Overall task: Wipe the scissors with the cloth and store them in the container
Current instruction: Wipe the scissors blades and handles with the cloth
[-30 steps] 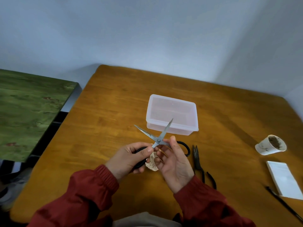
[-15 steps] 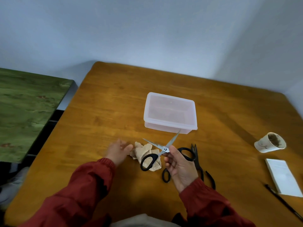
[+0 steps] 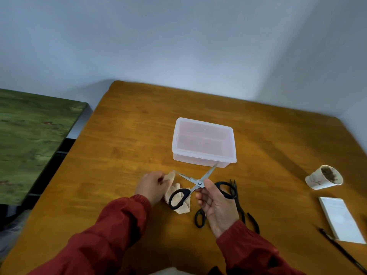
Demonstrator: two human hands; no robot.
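My right hand (image 3: pixel 216 205) holds black-handled scissors (image 3: pixel 190 183) near the pivot, blades spread apart and pointing toward the container. A crumpled beige cloth (image 3: pixel 181 208) lies on the table under the scissors' left handle. My left hand (image 3: pixel 153 186) pinches the cloth's upper corner (image 3: pixel 170 176). The translucent plastic container (image 3: pixel 203 141), lid on, stands just beyond the blade tips. More black scissors (image 3: pixel 241 211) lie on the table under and right of my right hand.
The wooden table (image 3: pixel 123 151) carries a tipped paper cup (image 3: pixel 323 177) at right, a white pad (image 3: pixel 341 219) and a black pen (image 3: pixel 341 249) near the right edge. A green surface (image 3: pixel 29 139) stands left of the table, across a gap.
My left hand let go of the scissors' handle and moved to the cloth, now pinching its corner. My right hand keeps the scissors, lowered closer to the table.
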